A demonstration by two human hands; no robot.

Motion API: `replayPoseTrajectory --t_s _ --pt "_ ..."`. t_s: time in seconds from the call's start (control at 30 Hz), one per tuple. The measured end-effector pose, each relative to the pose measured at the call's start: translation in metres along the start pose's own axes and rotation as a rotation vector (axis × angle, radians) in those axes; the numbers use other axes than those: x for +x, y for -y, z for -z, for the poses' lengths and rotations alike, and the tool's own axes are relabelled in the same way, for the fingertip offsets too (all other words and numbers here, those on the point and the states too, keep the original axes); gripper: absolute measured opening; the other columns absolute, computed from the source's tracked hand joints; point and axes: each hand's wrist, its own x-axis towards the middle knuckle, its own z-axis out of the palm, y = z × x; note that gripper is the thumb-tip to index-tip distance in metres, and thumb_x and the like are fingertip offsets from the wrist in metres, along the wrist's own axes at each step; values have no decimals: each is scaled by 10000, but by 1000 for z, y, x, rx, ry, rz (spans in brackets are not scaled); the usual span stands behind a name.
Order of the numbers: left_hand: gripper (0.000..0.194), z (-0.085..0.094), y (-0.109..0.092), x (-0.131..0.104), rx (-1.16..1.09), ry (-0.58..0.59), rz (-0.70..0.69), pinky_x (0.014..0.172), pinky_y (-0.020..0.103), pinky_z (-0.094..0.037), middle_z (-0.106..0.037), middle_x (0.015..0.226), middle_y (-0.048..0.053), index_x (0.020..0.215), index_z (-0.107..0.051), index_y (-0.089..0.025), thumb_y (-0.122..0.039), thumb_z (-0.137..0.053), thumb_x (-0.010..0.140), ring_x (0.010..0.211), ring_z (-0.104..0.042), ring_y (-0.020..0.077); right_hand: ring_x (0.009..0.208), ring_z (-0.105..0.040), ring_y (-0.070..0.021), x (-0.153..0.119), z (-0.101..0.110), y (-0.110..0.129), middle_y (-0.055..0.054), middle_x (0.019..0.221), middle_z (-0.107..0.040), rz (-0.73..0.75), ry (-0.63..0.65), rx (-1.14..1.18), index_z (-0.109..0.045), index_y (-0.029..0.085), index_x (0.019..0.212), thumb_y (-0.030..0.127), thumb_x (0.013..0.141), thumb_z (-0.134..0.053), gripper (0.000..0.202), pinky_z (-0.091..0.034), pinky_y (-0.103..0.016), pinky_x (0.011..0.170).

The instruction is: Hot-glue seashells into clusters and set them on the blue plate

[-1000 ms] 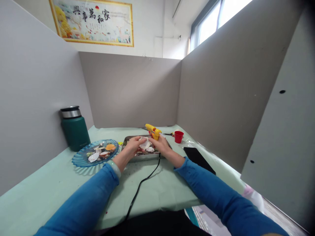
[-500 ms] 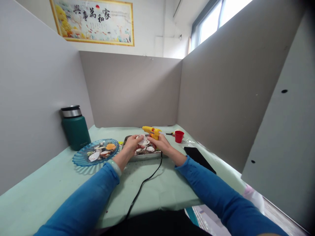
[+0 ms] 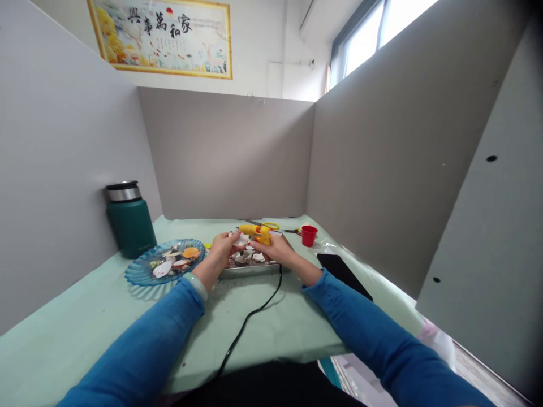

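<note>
My right hand [image 3: 278, 249] is wrapped round a yellow hot glue gun [image 3: 254, 231], its nozzle pointing left. A black cord [image 3: 250, 316] hangs from the gun and runs down over the table's front edge. Between the fingers of my left hand [image 3: 222, 250] is a whitish shell [image 3: 241, 239], partly covered by the fingers. The gun's nozzle is close to this shell; whether they touch I cannot tell. Below both hands sits a metal tray [image 3: 250, 272] with several pale shells [image 3: 258, 257] in it.
At the left stands a blue scalloped plate [image 3: 134, 273] of shells, beside a green bottle [image 3: 129, 223]. Yellow-handled scissors [image 3: 271, 225] lie behind the tray. A red cup [image 3: 309, 236] and a black phone-like slab [image 3: 343, 275] are at the right. Grey partitions [image 3: 229, 158] enclose the table.
The glue gun has lowered and levelled, with its nozzle now over the held shell. My left hand has shifted slightly left with the shell. The yellow scissors have come into sight behind.
</note>
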Motion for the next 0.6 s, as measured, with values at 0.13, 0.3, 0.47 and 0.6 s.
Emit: replayPoseTrajectory --t_s 0.13,0.3,0.47,0.6 --pt "150 0 0 -1 7 17 -9 529 226 -557 -659 656 47 691 -634 -84 -142 -736 783 539 -619 114 490 -461 -115 -1 -1 5 38 513 -492 -11 -15 -10 -592 168 774 545 737 -697 393 -365 -234 463" --pt "175 -1 -3 -5 -2 9 -11 512 226 -555 -654 650 47 666 -623 -88 -137 -754 770 520 -615 111 493 -467 -110 2 -1 0 31 529 -512 -2 -19 -41 -594 166 755 501 760 -685 347 -360 -227 464" --pt "170 -3 -6 -8 -39 4 5 512 214 -562 -647 647 41 668 -616 -90 -105 -757 762 525 -616 105 518 -485 -123 3 -2 -3 24 532 -512 24 -26 -34 -592 174 738 491 757 -692 333 -368 -229 469" --pt "165 -3 -6 -9 -34 15 4 526 219 -569 -666 682 60 675 -622 -84 -110 -765 754 553 -625 111 534 -488 -127 2 -1 -1 27 533 -500 33 -55 -23 -585 180 728 495 761 -687 332 -372 -231 484"
